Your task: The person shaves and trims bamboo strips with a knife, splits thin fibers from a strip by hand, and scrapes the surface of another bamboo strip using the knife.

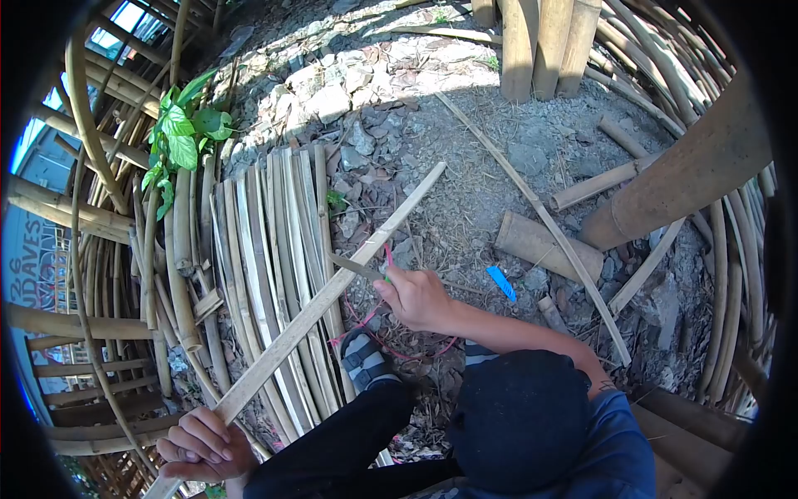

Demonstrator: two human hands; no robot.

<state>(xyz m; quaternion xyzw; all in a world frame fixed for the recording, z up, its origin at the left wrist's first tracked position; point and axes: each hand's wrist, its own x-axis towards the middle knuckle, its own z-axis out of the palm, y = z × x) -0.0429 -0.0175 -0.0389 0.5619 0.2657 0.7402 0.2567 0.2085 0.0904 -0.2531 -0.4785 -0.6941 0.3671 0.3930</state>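
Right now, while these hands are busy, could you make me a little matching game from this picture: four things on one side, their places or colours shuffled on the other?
Column one:
1. Left hand
2. Knife
3. Leafy plant
4. Small scrap on the ground

Column two:
A. Bright blue
B. Held in the right hand
C. Fingers wrapped around the long pale strip, at the lower left
D. Green, at the upper left among bamboo poles

Right pairs: 1-C, 2-B, 3-D, 4-A.
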